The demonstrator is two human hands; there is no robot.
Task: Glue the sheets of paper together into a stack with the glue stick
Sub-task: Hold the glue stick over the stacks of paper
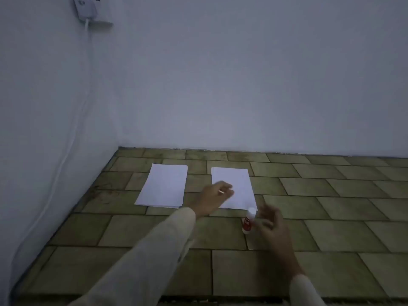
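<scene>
Two lots of white paper lie on the tiled floor. The left one (pixel 163 186) is a small pile with offset edges; the right one (pixel 237 184) looks like a single sheet. My left hand (pixel 215 196) hovers over the right sheet's left edge, fingers loosely curled, holding nothing that I can make out. A white glue stick with a red label (pixel 249 220) lies on the floor just below that sheet's near right corner. My right hand (pixel 270 224), blurred, fingers spread, is right beside the glue stick without gripping it.
Olive-green floor tiles (pixel 331 217) stretch to the right and toward me. White walls meet in a corner at the left. A wall socket (pixel 86 7) with a white cable (pixel 72 140) runs down the left wall to the floor.
</scene>
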